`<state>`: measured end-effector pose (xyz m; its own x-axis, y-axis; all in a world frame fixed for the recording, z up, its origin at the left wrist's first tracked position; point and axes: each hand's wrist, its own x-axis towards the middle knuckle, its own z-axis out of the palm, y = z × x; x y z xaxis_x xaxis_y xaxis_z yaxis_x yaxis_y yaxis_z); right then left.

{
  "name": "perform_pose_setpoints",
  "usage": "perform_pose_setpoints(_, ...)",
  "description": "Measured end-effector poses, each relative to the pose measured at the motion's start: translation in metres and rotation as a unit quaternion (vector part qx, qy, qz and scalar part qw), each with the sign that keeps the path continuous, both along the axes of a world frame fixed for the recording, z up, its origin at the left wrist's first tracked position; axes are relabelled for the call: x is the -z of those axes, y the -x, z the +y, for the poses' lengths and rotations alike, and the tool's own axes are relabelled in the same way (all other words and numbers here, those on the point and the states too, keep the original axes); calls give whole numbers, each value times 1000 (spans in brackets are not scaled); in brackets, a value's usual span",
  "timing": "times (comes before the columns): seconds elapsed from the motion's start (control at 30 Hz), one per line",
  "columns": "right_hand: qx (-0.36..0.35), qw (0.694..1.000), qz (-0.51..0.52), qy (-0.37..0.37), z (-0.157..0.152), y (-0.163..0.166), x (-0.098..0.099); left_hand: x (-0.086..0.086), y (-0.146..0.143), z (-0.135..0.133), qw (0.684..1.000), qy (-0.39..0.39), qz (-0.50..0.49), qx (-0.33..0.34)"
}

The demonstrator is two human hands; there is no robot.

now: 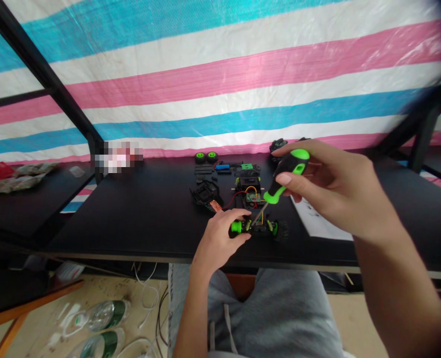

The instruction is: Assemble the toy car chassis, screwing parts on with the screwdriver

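My right hand is closed around a black and green screwdriver, tilted with its shaft pointing down and left. Its tip reaches the front part of a toy car chassis, near the left wheel hub. With thumb and fingers, my left hand grips the chassis at its green left hub. A black tyre sits on the chassis's right side. Behind it lie a green circuit board with red and yellow wires and a black car body piece.
Two green-rimmed wheels, a blue battery-like cylinder and small black parts lie at the back of the black table. A white printed sheet is under my right hand. Plastic bottles and cables lie on the floor.
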<state>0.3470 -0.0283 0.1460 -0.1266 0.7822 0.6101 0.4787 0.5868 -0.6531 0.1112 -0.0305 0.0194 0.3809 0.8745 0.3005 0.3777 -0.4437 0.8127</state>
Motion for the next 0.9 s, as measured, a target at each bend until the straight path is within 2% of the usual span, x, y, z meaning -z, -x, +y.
perform_pose_setpoints(0.4,-10,1000,-14,20,3,0,4,1,2,0,1000,0,7,-7)
perform_pose_setpoints(0.67,-73,993,83,47,-3,8,5,1,2,2,998,35,-46,17)
perform_pose_setpoints(0.9,-106,980,146,81,-14,11,9,-3,4,2,999,36,-30,15)
